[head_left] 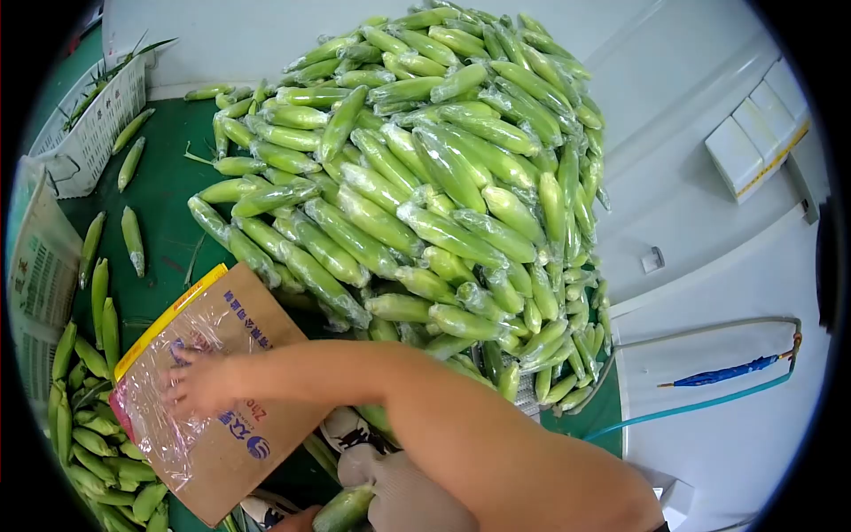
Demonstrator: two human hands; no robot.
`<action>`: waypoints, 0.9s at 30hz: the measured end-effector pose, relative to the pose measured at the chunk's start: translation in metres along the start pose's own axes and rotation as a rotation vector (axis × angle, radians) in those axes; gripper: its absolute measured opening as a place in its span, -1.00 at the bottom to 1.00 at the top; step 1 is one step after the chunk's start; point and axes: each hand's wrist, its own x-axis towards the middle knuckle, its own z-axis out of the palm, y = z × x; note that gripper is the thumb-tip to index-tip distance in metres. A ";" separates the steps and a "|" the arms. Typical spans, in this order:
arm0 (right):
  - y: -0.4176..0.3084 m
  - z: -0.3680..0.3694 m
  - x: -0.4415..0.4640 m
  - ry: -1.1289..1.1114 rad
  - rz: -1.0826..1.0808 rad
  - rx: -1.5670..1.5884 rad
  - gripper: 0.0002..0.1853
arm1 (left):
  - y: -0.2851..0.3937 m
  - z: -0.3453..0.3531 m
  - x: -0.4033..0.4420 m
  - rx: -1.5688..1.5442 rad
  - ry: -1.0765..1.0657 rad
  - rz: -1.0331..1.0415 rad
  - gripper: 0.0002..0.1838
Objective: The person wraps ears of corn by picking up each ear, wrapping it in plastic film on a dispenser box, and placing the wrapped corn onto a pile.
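My right hand [199, 381] reaches across to the left. Its fingers are spread over clear plastic film [173, 443] on a printed cardboard box [257, 328] with a yellow edge. At the bottom edge, part of my left hand [298, 520] shows around the end of a green ear of corn [346, 509]; most of that hand is out of frame. Beyond the box rises a big heap of film-wrapped ears of corn [443, 230]. Unwrapped corn ears [102, 452] are piled to the left of the box.
White plastic crates [97, 133] stand at the left, the far one with leaves in it. A few loose ears [132, 241] lie on the green floor [177, 177]. To the right are a blue folded umbrella [727, 372], a hose [709, 408] and a white box [753, 133].
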 end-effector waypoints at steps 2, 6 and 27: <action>-0.047 -0.033 -0.006 -0.032 -0.011 0.211 -0.30 | 0.004 0.006 -0.016 -0.104 0.065 0.070 -0.19; -0.160 -0.088 -0.058 -0.583 0.305 0.859 -0.05 | 0.013 -0.004 -0.075 -0.244 0.362 0.250 -0.26; -0.174 -0.113 -0.043 0.099 0.861 2.056 -0.14 | -0.002 -0.012 -0.015 -0.633 1.462 0.211 -0.29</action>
